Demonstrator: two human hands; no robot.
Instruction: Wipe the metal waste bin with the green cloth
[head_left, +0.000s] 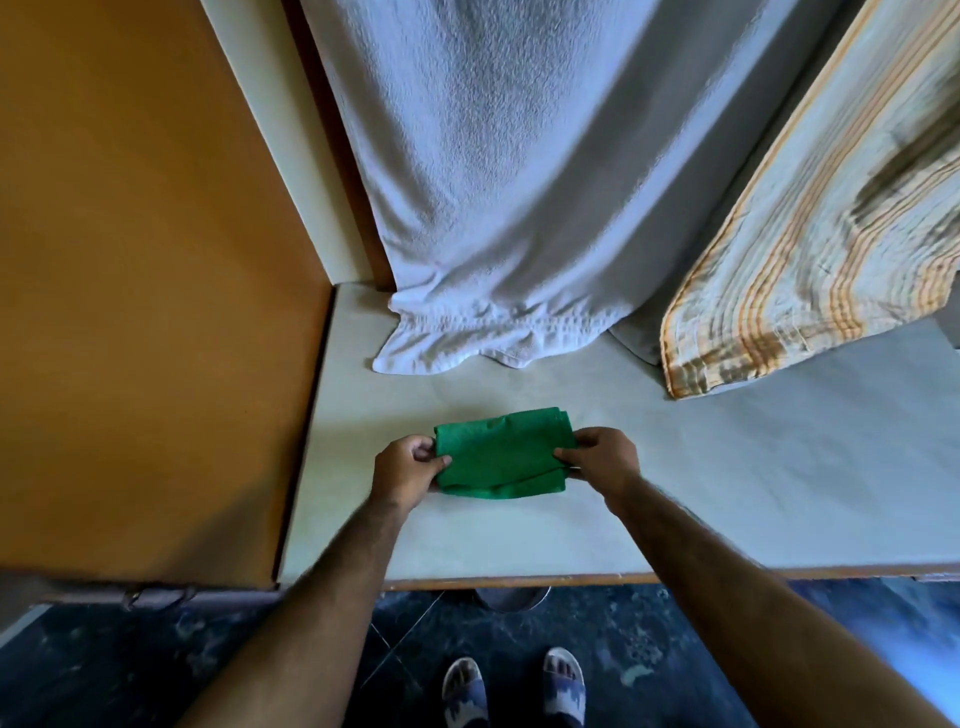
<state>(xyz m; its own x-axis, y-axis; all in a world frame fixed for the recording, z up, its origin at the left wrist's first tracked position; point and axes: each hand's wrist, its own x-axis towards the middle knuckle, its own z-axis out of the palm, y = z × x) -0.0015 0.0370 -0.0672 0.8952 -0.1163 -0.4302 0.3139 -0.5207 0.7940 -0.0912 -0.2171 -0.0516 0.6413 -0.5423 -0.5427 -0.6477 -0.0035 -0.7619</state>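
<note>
A folded green cloth lies on a pale tabletop. My left hand pinches its left edge between thumb and fingers. My right hand pinches its right edge. Under the table's front edge, between my arms, a curved grey metal rim peeks out; this looks like the top of the waste bin, and the rest of it is hidden by the tabletop.
A white towel hangs down onto the back of the table. A striped orange and grey cloth hangs at the right. An orange wooden panel walls the left side. My sandalled feet stand on a dark floor.
</note>
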